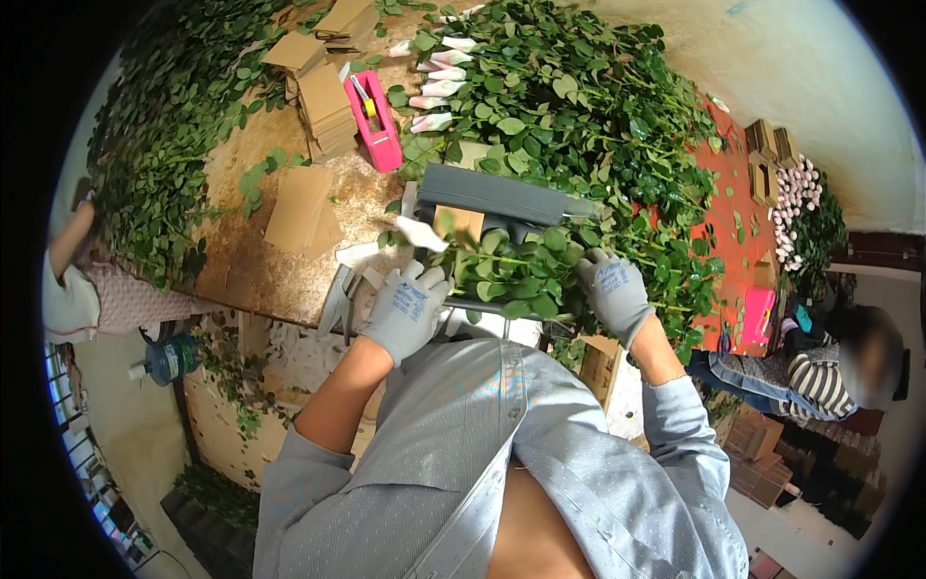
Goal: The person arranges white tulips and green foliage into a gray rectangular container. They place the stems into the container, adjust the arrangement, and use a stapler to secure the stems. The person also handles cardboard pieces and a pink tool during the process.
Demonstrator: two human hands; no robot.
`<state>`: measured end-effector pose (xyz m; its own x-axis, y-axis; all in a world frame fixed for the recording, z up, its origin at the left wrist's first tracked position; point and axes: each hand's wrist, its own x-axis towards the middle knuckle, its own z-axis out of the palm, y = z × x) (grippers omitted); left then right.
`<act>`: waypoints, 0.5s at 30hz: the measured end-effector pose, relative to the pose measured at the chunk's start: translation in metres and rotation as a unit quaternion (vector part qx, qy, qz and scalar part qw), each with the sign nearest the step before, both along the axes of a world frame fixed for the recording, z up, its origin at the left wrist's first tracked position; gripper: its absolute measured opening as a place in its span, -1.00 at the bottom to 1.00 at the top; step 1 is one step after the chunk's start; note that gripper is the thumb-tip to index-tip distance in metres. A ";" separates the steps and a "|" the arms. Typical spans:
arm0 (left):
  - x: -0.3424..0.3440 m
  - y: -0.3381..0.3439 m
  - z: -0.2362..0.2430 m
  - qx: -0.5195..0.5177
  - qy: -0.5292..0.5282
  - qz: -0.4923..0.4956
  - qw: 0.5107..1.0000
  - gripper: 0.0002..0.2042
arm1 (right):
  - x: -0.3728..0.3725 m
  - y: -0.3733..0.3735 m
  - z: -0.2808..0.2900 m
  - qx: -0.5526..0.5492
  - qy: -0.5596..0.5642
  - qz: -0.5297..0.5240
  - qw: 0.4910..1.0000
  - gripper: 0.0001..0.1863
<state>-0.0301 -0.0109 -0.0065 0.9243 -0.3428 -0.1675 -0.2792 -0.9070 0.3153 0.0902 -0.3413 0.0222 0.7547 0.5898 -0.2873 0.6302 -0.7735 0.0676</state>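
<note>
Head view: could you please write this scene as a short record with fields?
Left hand: grey glove, near a pale flower bud; grip unclear
Right hand: grey glove, at leafy stems; grip unclear
Beyond the stems: dark grey bar
Table, left part: pink tape dispenser, cardboard sheets
Far right: another person, striped sleeve

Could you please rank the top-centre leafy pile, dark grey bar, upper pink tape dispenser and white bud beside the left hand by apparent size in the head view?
1. Leafy pile
2. Dark grey bar
3. Pink tape dispenser
4. White bud
</note>
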 end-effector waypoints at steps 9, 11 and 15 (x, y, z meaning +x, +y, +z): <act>-0.006 -0.001 -0.007 -0.022 -0.052 0.022 0.998 -0.62 | -0.013 0.054 0.041 -0.034 -0.083 -0.033 0.995 -0.73; -0.003 -0.001 -0.005 -0.018 -0.028 0.019 0.999 -0.64 | -0.013 0.110 0.038 0.151 -0.058 0.087 0.983 -0.77; 0.000 -0.002 -0.002 -0.026 -0.020 0.018 0.999 -0.62 | 0.007 0.165 -0.021 0.122 0.015 0.146 0.982 -0.69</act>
<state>-0.0299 -0.0126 -0.0090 0.9420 -0.3162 -0.1126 -0.2598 -0.8993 0.3517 0.0975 -0.1768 0.0016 0.5362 0.8340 -0.1303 0.8265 -0.5501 -0.1197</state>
